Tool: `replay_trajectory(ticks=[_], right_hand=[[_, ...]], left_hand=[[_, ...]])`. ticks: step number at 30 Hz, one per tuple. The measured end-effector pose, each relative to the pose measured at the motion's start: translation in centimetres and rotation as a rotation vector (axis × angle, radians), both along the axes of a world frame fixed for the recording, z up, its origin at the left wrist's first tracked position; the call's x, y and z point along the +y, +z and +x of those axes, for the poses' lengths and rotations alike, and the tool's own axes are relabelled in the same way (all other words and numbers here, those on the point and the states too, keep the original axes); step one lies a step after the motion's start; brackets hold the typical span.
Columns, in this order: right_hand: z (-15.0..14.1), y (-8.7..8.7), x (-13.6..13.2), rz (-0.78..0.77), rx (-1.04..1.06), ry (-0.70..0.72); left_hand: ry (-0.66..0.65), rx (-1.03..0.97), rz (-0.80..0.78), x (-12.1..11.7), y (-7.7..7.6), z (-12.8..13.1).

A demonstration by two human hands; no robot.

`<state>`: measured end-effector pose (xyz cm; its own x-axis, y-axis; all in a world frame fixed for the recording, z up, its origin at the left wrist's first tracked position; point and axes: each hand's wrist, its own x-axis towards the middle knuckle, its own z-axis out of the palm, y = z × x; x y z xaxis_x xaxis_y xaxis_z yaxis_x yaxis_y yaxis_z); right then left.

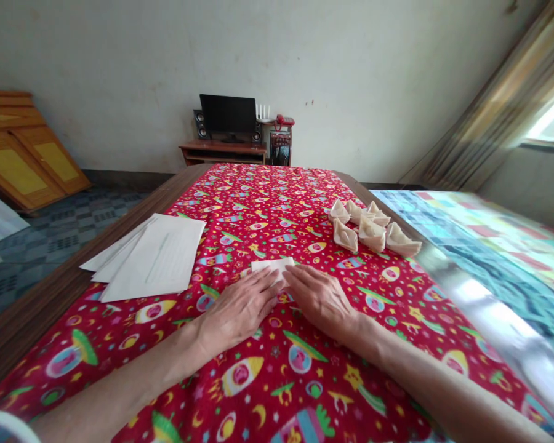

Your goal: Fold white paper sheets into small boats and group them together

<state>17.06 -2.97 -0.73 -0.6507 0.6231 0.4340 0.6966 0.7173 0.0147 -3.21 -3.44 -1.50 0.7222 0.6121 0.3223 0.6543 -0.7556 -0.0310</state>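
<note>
A small folded piece of white paper (274,264) lies on the red patterned cloth, partly covered by my fingers. My left hand (244,301) rests on its left and lower part, fingers stretched out and lying flat. From the other side, my right hand (321,298) touches the paper's right edge with its fingertips, fingers extended and close together. The thumbs and the paper's lower part are partly hidden. To the right sit several folded paper boats (372,232), some nested in stacks. A fanned pile of white paper sheets (159,258) lies to the left.
The red cloth (277,203) covers most of a long brown table (143,231). A monitor (228,114) on a small desk and a red telephone (281,120) stand beyond it. A bed (489,246) lies along the right, a wooden cabinet (32,147) at far left.
</note>
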Motion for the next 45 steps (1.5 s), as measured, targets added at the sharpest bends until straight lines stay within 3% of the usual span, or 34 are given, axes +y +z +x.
replay_trajectory(ticks=[3, 8, 22, 25, 30, 33, 36, 40, 45], right_hand=[[0.5, -0.4, -0.9, -0.023, -0.02, 0.128], [2.0, -0.5, -1.1, -0.093, -0.034, 0.064], [2.5, -0.2, -1.4, -0.046, -0.039, 0.016], [2.4, -0.3, -1.4, -0.033, -0.039, 0.009], [2.0, -0.5, -1.5, -0.025, -0.012, -0.006], [2.1, -0.5, -1.6, -0.04, 0.034, -0.013], [2.3, -0.5, -1.6, -0.064, 0.09, -0.006], [2.6, -0.8, -1.3, -0.095, 0.168, 0.003], [2.7, -1.2, -0.5, -0.128, 0.295, -0.107]], left_hand=[[-0.001, 0.006, -0.009, -0.2, 0.4, 0.0], [-0.002, 0.023, -0.029, -0.3, 0.3, -1.2], [0.031, 0.037, -0.003, -1.3, 0.1, -5.2], [0.016, -0.047, -0.001, -0.9, 0.0, -5.6], [-0.006, -0.279, 0.044, -0.1, 0.6, -3.8], [-0.068, -0.181, 0.035, 0.3, 1.0, -1.8], [-0.049, -0.078, 0.037, 0.8, 1.1, -0.3], [-0.049, 0.083, 0.044, 1.6, 1.4, -0.1], [-0.046, 0.17, 0.096, 1.6, 1.7, -0.6]])
